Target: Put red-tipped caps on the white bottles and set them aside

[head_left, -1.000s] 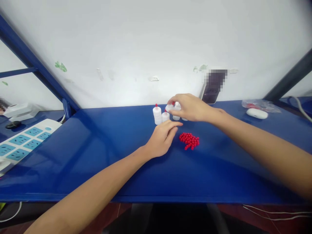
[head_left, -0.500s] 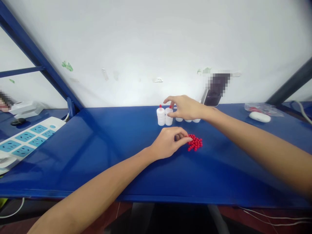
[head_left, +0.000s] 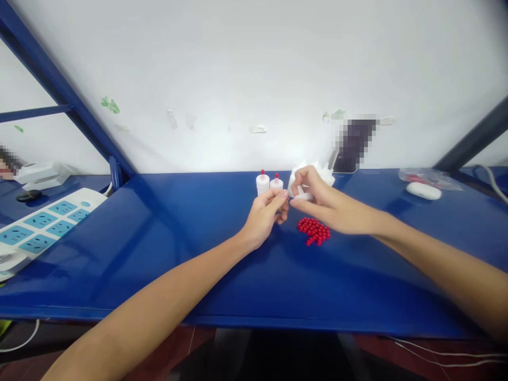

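Crosswise, the right hand (head_left: 328,203) holds a white bottle (head_left: 304,196), tip unclear.

We cannot tell whether our left hand (head_left: 262,217) pinches anything; it hides the lower part of a red-tipped bottle (head_left: 277,183). Our right hand (head_left: 321,201) partly covers a white piece (head_left: 305,196). The left edge crops the power strip (head_left: 45,228).

You are holding both bare arms forward and inward, your left hand (head_left: 263,218) resting its thumb against the forefinger with other fingers curling beneath, while your right hand (head_left: 330,205), just beside it, is bending its forefinger above a straighter thumb.
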{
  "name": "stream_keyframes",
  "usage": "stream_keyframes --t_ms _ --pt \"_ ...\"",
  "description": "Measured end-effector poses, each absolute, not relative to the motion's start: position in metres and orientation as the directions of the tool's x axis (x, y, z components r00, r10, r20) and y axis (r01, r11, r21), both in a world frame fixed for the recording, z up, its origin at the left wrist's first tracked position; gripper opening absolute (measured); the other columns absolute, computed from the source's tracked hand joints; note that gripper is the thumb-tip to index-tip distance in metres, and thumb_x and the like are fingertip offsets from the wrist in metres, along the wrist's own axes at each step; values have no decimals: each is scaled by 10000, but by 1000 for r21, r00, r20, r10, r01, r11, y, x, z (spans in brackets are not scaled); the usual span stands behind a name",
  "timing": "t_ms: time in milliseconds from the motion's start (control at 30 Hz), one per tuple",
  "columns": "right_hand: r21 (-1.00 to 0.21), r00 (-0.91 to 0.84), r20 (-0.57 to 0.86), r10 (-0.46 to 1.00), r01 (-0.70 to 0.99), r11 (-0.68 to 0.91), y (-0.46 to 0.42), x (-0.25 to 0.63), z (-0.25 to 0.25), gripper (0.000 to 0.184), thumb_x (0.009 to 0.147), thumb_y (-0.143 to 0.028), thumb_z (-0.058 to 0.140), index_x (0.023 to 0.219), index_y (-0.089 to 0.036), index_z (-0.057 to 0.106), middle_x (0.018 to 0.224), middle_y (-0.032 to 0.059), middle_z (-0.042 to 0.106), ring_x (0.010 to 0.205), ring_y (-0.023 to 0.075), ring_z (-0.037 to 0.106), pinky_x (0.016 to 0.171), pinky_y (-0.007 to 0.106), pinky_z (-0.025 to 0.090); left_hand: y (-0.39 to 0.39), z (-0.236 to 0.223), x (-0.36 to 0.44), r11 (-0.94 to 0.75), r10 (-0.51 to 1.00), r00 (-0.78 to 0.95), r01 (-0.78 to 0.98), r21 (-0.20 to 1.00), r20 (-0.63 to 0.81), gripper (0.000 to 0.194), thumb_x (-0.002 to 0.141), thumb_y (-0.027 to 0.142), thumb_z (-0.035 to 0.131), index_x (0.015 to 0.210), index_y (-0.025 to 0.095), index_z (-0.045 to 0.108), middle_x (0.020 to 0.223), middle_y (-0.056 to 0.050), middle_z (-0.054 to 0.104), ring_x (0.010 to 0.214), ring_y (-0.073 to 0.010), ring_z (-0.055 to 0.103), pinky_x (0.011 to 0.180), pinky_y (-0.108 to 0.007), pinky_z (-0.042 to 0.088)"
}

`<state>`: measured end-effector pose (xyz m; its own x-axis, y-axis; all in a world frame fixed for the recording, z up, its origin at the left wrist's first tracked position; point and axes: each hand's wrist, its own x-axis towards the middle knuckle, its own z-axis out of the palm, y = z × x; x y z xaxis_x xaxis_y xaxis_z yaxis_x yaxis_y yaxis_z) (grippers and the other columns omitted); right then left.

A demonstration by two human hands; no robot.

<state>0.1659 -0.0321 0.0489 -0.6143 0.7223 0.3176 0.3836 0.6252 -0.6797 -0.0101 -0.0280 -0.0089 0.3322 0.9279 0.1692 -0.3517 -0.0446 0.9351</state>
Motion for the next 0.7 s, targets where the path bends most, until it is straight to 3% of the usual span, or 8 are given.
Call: stream_keyframes --t_ms 133,233,333,400,567,700 --pt "-808 -534 353 768 240 538 -36 172 33 318 857 -392 697 1026 -237 476 955 46 647 846 201 666 720 338 567 -29 -10 -10 -8 907 394 -330 944 146 394 855 516 659 801 147 532 685 22 523 548 -60 487 497 -188 357" --pt "-801 -508 349 788 274 532 -37 176 33 259 855 -422 697 992 -207 649 965 72 685 899 225 675 777 368 572 -28 -11 -9 -2 918 373 -329 944 132 407 861 534 644 786 158 506 650 32 513 515 -58 471 479 -184 335" --pt "-751 -511 390 766 306 586 -39 180 33 220 926 -372 603 1066 -248 720 1130 85 641 1005 224 643 820 370 565 -27 -10 -8 10 937 333 -328 945 106 399 878 518 629 764 168 474 619 42 489 493 -55 443 469 -182 319" --pt "-738 -523 409 747 291 608 -40 181 30 236 949 -332 563 1120 -279 717 1170 81 600 1022 215 634 830 369 569 -27 -10 -9 16 938 332 -320 947 97 390 886 509 622 764 169 475 617 42 483 494 -56 437 468 -183 318" --pt "-871 -485 377 789 105 480 -43 176 19 325 948 -316 593 1268 -260 582 946 38 657 772 167 686 743 343 586 -28 -11 -10 23 914 396 -278 960 92 406 875 524 633 761 159 496 620 32 498 507 -61 456 478 -184 329" --pt "-918 -501 352 790 -23 395 -43 173 13 241 948 -338 608 1148 -225 535 898 26 687 707 154 692 685 311 568 -26 -12 -10 27 908 406 -300 954 103 437 854 554 654 748 161 495 612 35 498 507 -62 458 480 -183 332"
